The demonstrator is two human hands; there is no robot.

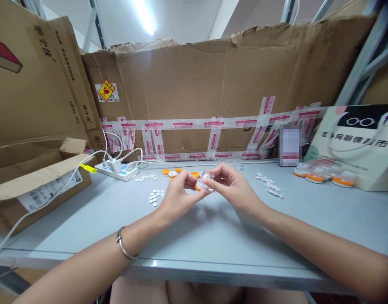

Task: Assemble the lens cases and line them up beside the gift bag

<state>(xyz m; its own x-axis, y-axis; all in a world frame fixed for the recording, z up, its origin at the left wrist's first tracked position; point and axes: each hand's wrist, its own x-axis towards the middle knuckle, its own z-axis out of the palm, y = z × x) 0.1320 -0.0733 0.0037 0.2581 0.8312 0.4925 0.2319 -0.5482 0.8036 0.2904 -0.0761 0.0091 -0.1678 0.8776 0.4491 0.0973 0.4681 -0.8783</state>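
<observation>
Above the middle of the grey table, my left hand (179,192) grips a small round piece (200,182) with an orange base and a clear top. My right hand (233,185) pinches the clear part of the same piece from the other side. Fingers hide some of it. Just behind my left hand lie orange and white round parts (171,173). Small white discs (155,197) are scattered left of that hand. To the right of my right hand lies a row of small white and clear pieces (269,185). Clear parts (233,163) sit behind my hands.
A white power strip (118,169) with plugged cables and an open cardboard box (42,185) stand at left. Several orange-and-clear assemblies (323,175) sit by a paper bag (355,143) at right, near an upright phone (291,145). A large taped carton (194,93) walls the back.
</observation>
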